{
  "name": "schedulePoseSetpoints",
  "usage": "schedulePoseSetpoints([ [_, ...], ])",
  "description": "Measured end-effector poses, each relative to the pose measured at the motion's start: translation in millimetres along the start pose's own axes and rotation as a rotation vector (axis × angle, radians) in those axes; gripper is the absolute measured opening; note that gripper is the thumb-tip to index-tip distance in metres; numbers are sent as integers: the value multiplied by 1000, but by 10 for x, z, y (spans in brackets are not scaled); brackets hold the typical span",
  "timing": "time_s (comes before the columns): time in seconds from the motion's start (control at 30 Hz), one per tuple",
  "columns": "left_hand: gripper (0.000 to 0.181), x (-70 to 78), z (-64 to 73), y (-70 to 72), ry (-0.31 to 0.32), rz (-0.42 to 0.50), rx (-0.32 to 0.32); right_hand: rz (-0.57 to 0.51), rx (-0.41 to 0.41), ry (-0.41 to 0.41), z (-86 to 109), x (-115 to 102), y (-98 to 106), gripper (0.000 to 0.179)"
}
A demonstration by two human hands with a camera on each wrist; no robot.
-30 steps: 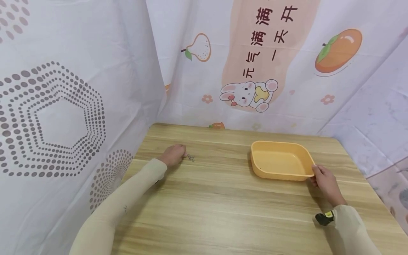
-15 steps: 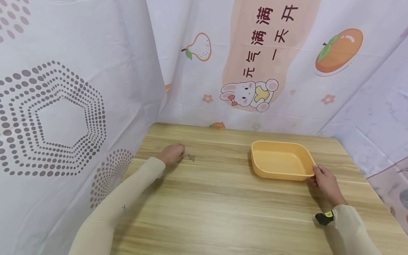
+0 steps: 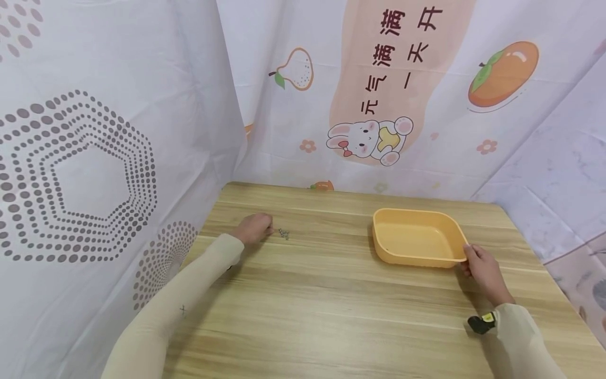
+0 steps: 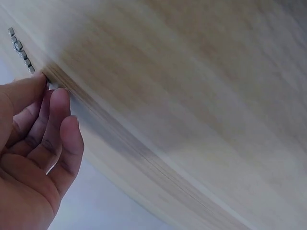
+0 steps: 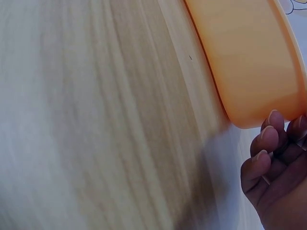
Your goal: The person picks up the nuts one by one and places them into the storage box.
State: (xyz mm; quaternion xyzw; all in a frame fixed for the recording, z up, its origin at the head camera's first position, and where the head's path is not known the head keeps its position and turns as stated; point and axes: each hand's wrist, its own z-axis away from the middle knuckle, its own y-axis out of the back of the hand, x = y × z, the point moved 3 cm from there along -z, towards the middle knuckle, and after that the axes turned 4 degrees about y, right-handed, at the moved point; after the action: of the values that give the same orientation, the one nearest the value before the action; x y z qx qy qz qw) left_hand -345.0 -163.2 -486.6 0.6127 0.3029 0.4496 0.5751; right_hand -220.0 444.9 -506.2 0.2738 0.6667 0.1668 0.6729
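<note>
The left hand bends its fingers beside small metal bits on the tabletop; whether it pinches one is unclear. The right hand grips the tray by a corner.

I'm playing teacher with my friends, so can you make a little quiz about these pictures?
1. What does the right grip hold: A) spoon, B) orange tray, C) cup?
2. Fill in: the small metal pieces lie on the ____.
3. True or false: the left grip is closer to the small metal pieces than to the orange tray.
Key: 1 B; 2 table; 3 true.
</note>
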Motion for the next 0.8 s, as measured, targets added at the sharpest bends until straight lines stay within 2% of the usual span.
schedulePoseSetpoints([
  [0.23, 12, -2, 8, 31, -35, 1, 9, 8, -3, 5, -20, 27, 8, 54],
  [0.8, 12, 36, 13, 93, -13, 82, 34, 18, -8, 0, -3, -3, -1, 56],
])
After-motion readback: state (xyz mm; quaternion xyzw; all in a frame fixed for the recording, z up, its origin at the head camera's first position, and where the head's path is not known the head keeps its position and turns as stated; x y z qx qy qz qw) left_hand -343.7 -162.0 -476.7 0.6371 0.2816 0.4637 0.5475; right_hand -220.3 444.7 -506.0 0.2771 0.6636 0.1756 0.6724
